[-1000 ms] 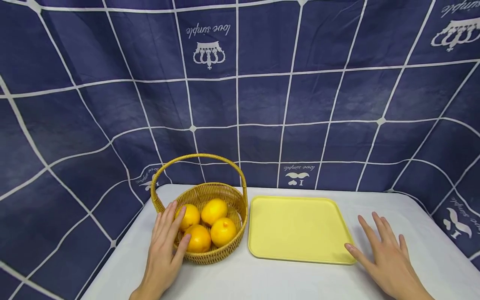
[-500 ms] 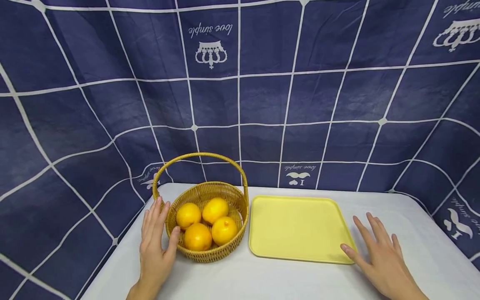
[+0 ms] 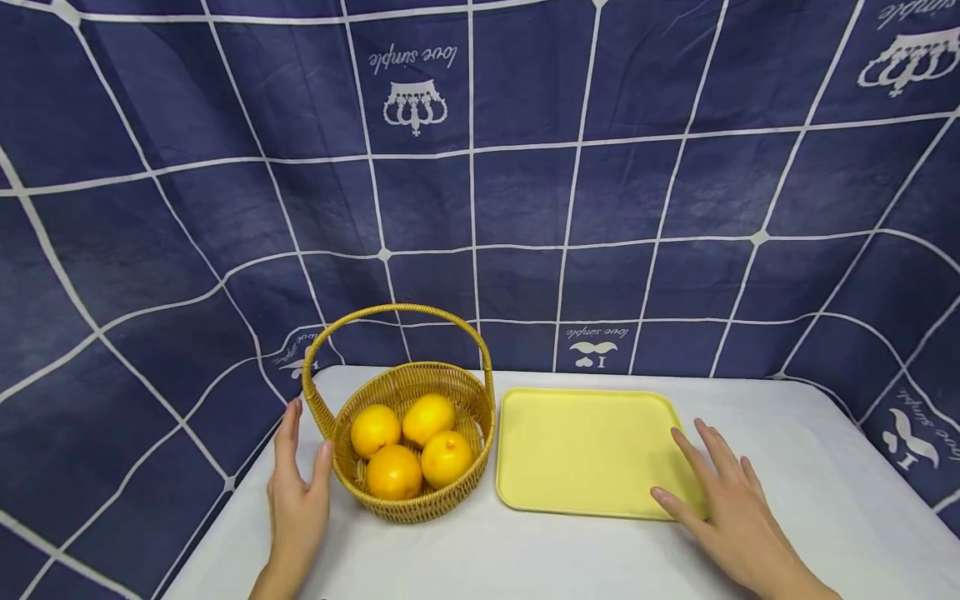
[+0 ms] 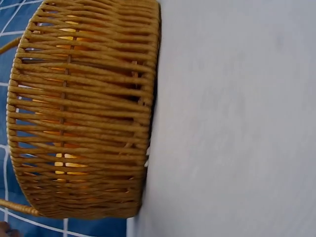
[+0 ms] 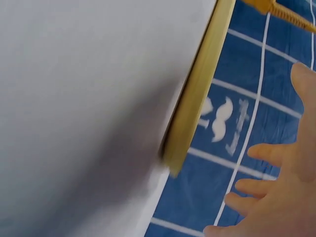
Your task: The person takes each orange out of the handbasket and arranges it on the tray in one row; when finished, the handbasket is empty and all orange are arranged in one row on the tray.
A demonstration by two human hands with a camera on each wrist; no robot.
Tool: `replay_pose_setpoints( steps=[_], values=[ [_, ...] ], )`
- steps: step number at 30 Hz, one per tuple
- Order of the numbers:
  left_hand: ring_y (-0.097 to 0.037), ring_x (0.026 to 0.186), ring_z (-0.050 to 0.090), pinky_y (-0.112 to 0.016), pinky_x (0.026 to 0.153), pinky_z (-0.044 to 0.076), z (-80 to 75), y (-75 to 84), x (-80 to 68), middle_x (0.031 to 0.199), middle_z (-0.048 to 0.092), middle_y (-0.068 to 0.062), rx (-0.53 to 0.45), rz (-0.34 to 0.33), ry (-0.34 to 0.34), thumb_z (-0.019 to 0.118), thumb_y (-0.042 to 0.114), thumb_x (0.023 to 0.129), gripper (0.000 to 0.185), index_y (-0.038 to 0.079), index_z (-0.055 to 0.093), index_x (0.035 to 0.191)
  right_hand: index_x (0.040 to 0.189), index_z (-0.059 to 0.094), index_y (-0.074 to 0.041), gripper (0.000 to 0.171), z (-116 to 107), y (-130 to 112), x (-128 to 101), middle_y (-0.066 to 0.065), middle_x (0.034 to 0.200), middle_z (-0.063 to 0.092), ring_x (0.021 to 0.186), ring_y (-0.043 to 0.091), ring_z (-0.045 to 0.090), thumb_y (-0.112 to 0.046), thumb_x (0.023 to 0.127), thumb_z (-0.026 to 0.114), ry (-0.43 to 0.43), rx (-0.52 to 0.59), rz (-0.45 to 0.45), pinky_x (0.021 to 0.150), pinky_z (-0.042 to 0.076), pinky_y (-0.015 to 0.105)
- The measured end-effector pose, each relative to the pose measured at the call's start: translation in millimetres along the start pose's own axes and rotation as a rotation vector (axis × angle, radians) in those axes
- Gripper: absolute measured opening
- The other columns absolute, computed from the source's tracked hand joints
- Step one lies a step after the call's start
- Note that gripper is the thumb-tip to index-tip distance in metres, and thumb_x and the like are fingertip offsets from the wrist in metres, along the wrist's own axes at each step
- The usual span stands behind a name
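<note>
At lower left we kept our left hand (image 3: 297,500) flat on the table (image 3: 525,558), fingers straight, just beside one wicker basket (image 3: 457,400) holding four lemons (image 3: 395,472). Right of centre lay one yellow tray (image 3: 577,446); our right hand (image 3: 723,508), fingers spread, rested over its lower right corner.

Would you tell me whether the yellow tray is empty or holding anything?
Empty: the yellow tray shows only bare surface; the lemons sit in the basket.
</note>
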State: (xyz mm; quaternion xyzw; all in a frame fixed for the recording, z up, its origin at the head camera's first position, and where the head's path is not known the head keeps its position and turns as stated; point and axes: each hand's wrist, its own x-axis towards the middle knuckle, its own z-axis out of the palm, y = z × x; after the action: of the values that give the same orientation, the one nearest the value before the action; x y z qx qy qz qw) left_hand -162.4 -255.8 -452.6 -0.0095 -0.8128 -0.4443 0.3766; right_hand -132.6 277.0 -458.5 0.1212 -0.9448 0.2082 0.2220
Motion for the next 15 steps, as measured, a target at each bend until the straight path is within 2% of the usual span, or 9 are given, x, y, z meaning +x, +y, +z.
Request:
replay_pose_setpoints(
  steps=[3, 6, 7, 9, 12, 13, 15],
  values=[
    [-0.022, 0.157, 0.033, -0.031, 0.13, 0.026, 3.3, -2.8, -0.5, 0.171, 0.035, 0.001, -0.027, -0.156, -0.082, 0.058, 0.021, 0.109, 0.065, 0.029, 0.03, 0.167, 0.162, 0.042, -0.017, 0.082, 0.7, -14.5, 4.4, 0.022, 0.168, 0.03, 0.15, 0.048, 0.033, -0.048, 0.094, 0.077, -0.032, 0.036, -0.005, 0.127, 0.007, 0.072],
    [-0.032, 0.158, 0.03, -0.048, 0.131, 0.023, 6.5, -4.2, 0.0, 0.173, 0.031, -0.007, -0.074, -0.248, -0.163, 0.053, 0.03, 0.112, 0.062, 0.021, 0.029, 0.168, 0.162, 0.042, -0.022, 0.08, 3.9, -30.1, 6.6, 0.019, 0.168, 0.032, 0.15, 0.046, 0.035, -0.049, 0.095, 0.076, -0.061, 0.069, -0.02, 0.127, 0.013, 0.07],
    [-0.034, 0.159, 0.029, -0.047, 0.131, 0.024, 7.2, -4.2, 0.4, 0.173, 0.03, -0.009, -0.085, -0.272, -0.189, 0.052, 0.033, 0.112, 0.062, 0.019, 0.028, 0.168, 0.162, 0.042, -0.024, 0.08, 5.3, -35.1, 7.0, 0.018, 0.168, 0.033, 0.15, 0.045, 0.036, -0.05, 0.095, 0.076, -0.067, 0.076, -0.028, 0.126, 0.017, 0.07],
    [-0.035, 0.158, 0.029, -0.034, 0.129, 0.027, 8.3, -4.1, 1.6, 0.172, 0.029, -0.014, -0.13, -0.311, -0.243, 0.049, 0.036, 0.113, 0.064, 0.013, 0.025, 0.168, 0.162, 0.042, -0.027, 0.079, 7.7, -45.0, 8.2, 0.015, 0.169, 0.033, 0.151, 0.042, 0.036, -0.051, 0.095, 0.075, -0.08, 0.091, -0.04, 0.125, 0.022, 0.069],
    [-0.034, 0.158, 0.029, -0.01, 0.117, 0.031, 7.6, -5.0, 2.2, 0.171, 0.029, -0.018, -0.196, -0.378, -0.31, 0.045, 0.039, 0.114, 0.067, 0.011, 0.02, 0.169, 0.163, 0.041, -0.029, 0.077, 10.8, -59.0, 11.8, 0.01, 0.17, 0.032, 0.152, 0.037, 0.038, -0.055, 0.097, 0.072, -0.105, 0.105, -0.055, 0.123, 0.026, 0.068],
    [-0.034, 0.157, 0.03, -0.005, 0.112, 0.031, 7.1, -5.1, 2.3, 0.171, 0.03, -0.019, -0.219, -0.401, -0.326, 0.045, 0.039, 0.114, 0.067, 0.011, 0.019, 0.169, 0.163, 0.04, -0.029, 0.077, 11.5, -63.6, 13.5, 0.009, 0.17, 0.032, 0.152, 0.036, 0.039, -0.056, 0.097, 0.071, -0.114, 0.108, -0.059, 0.122, 0.027, 0.067],
    [-0.034, 0.158, 0.028, -0.002, 0.11, 0.031, 6.3, -5.7, 2.1, 0.171, 0.028, -0.02, -0.263, -0.438, -0.35, 0.044, 0.039, 0.114, 0.068, 0.011, 0.016, 0.17, 0.163, 0.04, -0.029, 0.076, 12.6, -72.8, 17.1, 0.007, 0.171, 0.033, 0.152, 0.035, 0.039, -0.057, 0.098, 0.069, -0.127, 0.12, -0.067, 0.12, 0.029, 0.067]
  ],
)
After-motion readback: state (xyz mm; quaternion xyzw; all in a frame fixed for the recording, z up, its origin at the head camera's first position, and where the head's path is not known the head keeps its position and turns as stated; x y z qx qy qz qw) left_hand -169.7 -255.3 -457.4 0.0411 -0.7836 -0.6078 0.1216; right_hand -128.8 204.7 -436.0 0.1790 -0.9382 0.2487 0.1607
